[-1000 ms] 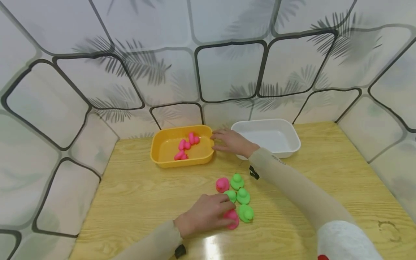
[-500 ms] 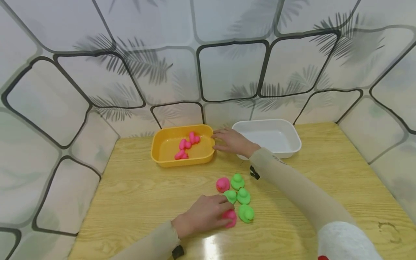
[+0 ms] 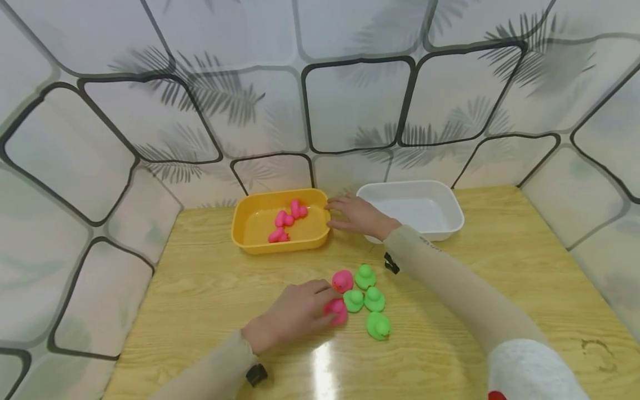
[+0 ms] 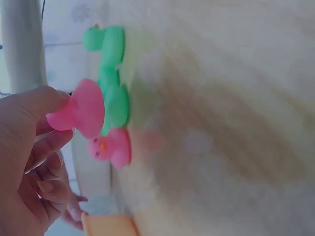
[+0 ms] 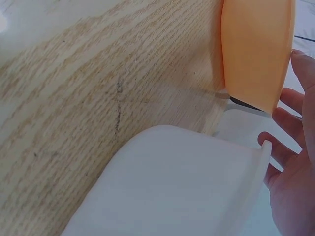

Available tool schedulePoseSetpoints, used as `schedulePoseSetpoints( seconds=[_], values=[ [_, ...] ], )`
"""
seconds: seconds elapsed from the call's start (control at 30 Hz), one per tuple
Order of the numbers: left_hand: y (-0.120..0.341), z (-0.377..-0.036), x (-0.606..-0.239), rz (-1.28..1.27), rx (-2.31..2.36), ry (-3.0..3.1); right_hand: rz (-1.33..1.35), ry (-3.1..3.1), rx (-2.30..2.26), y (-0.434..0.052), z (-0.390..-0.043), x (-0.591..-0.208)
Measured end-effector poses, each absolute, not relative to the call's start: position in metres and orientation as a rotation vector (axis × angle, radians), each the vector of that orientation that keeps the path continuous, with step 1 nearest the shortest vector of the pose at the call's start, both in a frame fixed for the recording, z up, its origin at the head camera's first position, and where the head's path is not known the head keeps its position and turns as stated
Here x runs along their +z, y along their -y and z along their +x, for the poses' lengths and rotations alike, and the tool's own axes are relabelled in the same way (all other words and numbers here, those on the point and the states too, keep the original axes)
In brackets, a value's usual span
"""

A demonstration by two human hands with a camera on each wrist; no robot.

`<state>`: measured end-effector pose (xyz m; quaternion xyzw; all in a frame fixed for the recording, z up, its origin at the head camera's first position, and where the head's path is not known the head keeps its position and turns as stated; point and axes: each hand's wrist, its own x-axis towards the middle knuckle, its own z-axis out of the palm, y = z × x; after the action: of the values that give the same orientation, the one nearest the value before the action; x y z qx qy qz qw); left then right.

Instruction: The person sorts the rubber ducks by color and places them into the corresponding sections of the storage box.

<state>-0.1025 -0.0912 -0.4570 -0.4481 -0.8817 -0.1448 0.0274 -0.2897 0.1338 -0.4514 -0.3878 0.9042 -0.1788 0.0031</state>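
Note:
My left hand pinches a pink rubber duck between thumb and fingers; the left wrist view shows it raised off the table. A second pink duck and several green ducks stand close together on the wood just right of that hand. Three pink ducks lie in the left half of the yellow tray. With relaxed, spread fingers my right hand touches this tray's right rim. The same hand's wrist crosses the front left corner of the white tray, which holds nothing.
Both trays stand at the back of the wooden table, near a patterned backdrop that also rises on both sides. The forearm of my right arm stretches over the table's right side.
My left hand has moved left and slightly away from me with the pink duck, out from beside the nearest green duck. My right hand stays at the yellow tray.

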Motion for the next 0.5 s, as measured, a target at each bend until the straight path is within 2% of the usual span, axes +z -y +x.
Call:
schedulePoseSetpoints(
  seconds=[0.5],
  values=[
    [0.119,-0.149,-0.422,-1.308,-0.445,2.647,-1.199,-2.838,-0.535,-0.132,-0.288,-0.449]
  ],
)
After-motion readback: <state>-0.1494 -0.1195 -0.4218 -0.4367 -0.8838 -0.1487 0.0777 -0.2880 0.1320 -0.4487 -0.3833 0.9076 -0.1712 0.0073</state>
